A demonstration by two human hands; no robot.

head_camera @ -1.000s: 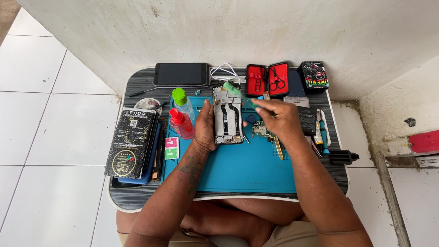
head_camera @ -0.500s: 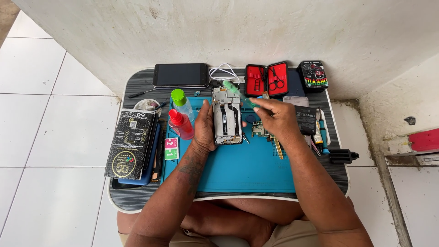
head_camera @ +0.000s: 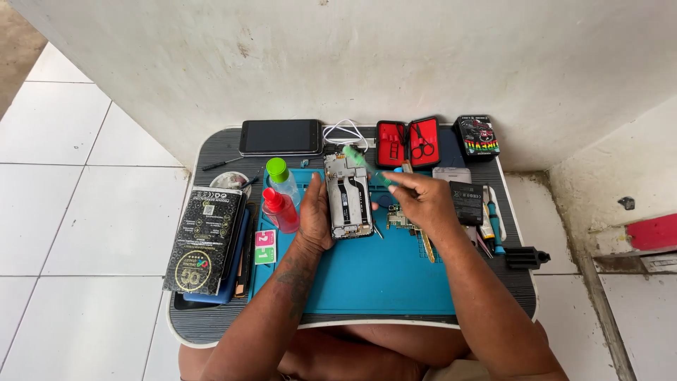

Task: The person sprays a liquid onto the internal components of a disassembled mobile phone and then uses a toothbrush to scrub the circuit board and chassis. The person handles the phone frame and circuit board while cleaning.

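An opened phone body (head_camera: pixel 348 195) lies on the blue work mat (head_camera: pixel 367 271), its inner frame facing up. My left hand (head_camera: pixel 314 215) grips its left edge and steadies it. My right hand (head_camera: pixel 422 201) holds a green-handled tool (head_camera: pixel 363 164) whose handle points up-left over the phone's top right corner. A small circuit board (head_camera: pixel 397 219) rests on the mat just under my right hand. The tool's tip is hidden by my fingers.
A red bottle (head_camera: pixel 281 209) and a green-capped bottle (head_camera: pixel 283 180) stand left of the phone. A black phone (head_camera: pixel 280 137), white cable (head_camera: pixel 343 131), red scissor case (head_camera: pixel 408 143), black box (head_camera: pixel 205 240), battery (head_camera: pixel 467 202) and black clamp (head_camera: pixel 525 257) crowd the small grey table (head_camera: pixel 211 321).
My right hand has shifted slightly, and the green tool now angles over the phone's upper right corner. My left hand has stayed on the phone.
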